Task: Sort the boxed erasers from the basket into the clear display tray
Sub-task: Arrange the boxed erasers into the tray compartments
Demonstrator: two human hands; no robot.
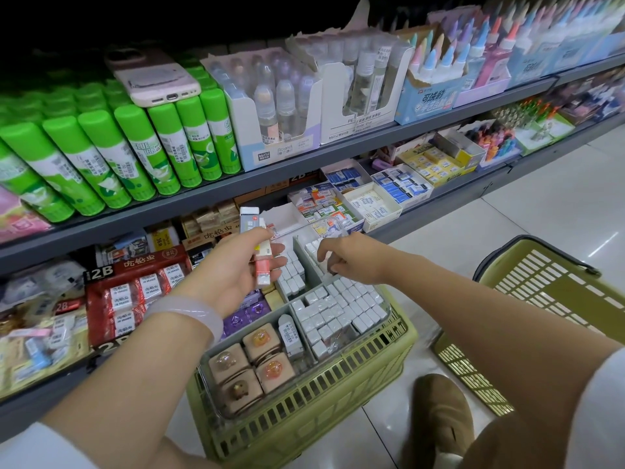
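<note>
Presently catalogued: clear display tray [382,318], divided into compartments, resting on top of a green basket [338,384] at the foot of the shelf [203,194]. Near-right compartment: almost filled with small white boxed erasers [338,308]; two far compartments part-filled with the same; near-left compartment holds four tan novelty boxes [250,363]. Left hand [236,275] pinches a stack of slim boxes [258,247], grey above, red below, over the tray's left edge. Right hand [341,253] hovers relaxed over the far compartment, holding nothing. A second green basket [541,282] stands well apart on the floor. Judgement: sorting is well advanced, with only a few boxes outstanding.
</note>
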